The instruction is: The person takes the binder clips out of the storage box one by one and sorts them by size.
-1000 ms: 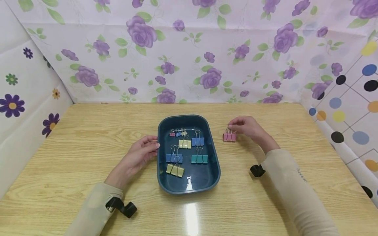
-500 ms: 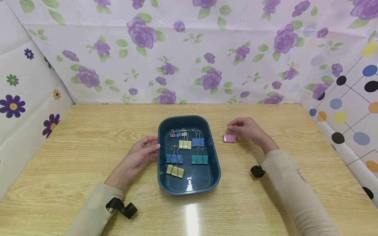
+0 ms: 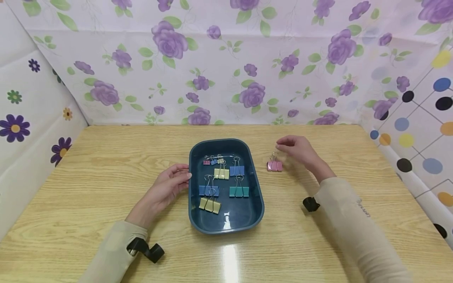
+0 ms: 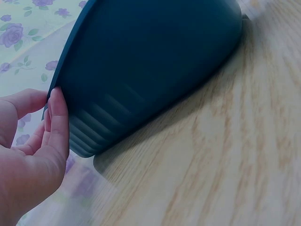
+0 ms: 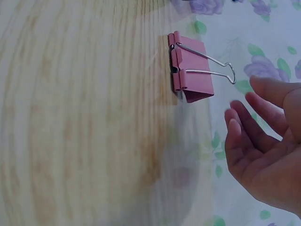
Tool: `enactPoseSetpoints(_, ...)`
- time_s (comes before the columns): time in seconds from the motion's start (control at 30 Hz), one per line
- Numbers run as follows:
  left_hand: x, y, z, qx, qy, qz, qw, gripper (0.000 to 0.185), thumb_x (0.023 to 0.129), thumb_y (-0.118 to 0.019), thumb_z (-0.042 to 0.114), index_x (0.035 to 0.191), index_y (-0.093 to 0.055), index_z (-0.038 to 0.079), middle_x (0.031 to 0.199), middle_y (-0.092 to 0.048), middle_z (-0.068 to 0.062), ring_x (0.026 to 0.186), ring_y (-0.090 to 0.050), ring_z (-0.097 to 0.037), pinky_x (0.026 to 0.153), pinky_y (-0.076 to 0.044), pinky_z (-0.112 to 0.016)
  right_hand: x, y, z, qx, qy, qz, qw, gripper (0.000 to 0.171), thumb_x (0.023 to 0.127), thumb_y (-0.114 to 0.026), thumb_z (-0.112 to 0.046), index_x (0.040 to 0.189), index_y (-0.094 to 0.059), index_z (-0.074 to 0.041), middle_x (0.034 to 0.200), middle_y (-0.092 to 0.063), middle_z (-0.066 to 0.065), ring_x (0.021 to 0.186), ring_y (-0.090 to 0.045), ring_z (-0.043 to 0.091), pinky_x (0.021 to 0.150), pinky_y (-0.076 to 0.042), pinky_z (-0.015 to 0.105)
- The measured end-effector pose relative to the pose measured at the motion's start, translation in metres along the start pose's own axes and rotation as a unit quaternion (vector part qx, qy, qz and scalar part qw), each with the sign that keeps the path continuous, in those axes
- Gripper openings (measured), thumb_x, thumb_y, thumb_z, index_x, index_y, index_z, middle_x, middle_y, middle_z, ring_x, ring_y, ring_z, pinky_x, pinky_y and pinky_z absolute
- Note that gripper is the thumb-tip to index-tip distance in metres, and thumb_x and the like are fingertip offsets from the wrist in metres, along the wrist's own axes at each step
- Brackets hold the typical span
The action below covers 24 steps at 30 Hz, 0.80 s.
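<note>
Right of the frame's centre, a pink binder clip point(image 3: 274, 166) stands on the wooden counter point(image 3: 134, 157), wire handles up, and my right hand point(image 3: 300, 151) is just beside it, touching nothing, its thumb apart from the loosely bent fingers. At the centre sits a dark blue tray point(image 3: 244, 215), its left rim pinched between the thumb and fingers of my left hand point(image 3: 166, 186). Inside, three tiny clips point(image 3: 214, 161) line up toward the upper left, and five larger clips point(image 3: 239, 191), yellow, blue and green, lie nearer the middle.
</note>
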State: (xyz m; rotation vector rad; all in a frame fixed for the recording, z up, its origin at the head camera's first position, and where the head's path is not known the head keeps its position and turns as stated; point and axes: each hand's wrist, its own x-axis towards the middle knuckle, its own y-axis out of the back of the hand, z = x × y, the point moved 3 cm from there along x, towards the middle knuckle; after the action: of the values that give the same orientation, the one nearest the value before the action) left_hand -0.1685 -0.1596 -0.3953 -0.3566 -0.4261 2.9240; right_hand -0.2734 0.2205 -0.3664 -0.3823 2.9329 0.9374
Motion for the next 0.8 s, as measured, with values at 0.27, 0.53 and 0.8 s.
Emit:
enactPoseSetpoints(0.27,0.0,0.0,0.0,0.001,-0.002,-0.001,1.0,0.025,0.095,-0.053,-0.005,0.118,-0.043,-0.001,0.096,-0.058,-0.006,0.08,-0.059,-0.013,0.072,-0.051,-0.021,-0.001,0.0,-0.029,-0.074,0.04,0.001,0.996,0.034,0.097,-0.061,-0.024,0.121,-0.061,0.0,0.117,-0.062,0.017,0.107,-0.057,0.03,0.09,-0.048,0.045)
enactPoseSetpoints(0.53,-0.001,0.0,0.001,-0.003,-0.005,-0.006,1.0,0.025,0.095,-0.053,-0.005,0.118,-0.043,-0.002,0.096,-0.058,-0.006,0.081,-0.059,-0.013,0.073,-0.052,-0.022,-0.002,-0.022,-0.078,-0.104,0.09,-0.034,0.99,0.029,0.094,-0.064,-0.022,0.116,-0.065,-0.002,0.109,-0.065,0.011,0.1,-0.06,0.025,0.088,-0.05,0.04)
enactPoseSetpoints(0.8,-0.002,-0.001,0.001,-0.008,-0.003,-0.008,0.9999,0.023,0.095,-0.053,-0.005,0.116,-0.043,-0.002,0.095,-0.059,-0.005,0.081,-0.059,-0.013,0.073,-0.052,-0.022,-0.001,-0.049,-0.115,-0.103,0.101,-0.09,0.985,0.024,0.094,-0.065,-0.021,0.111,-0.067,-0.005,0.103,-0.067,0.007,0.088,-0.061,0.022,0.077,-0.052,0.034)
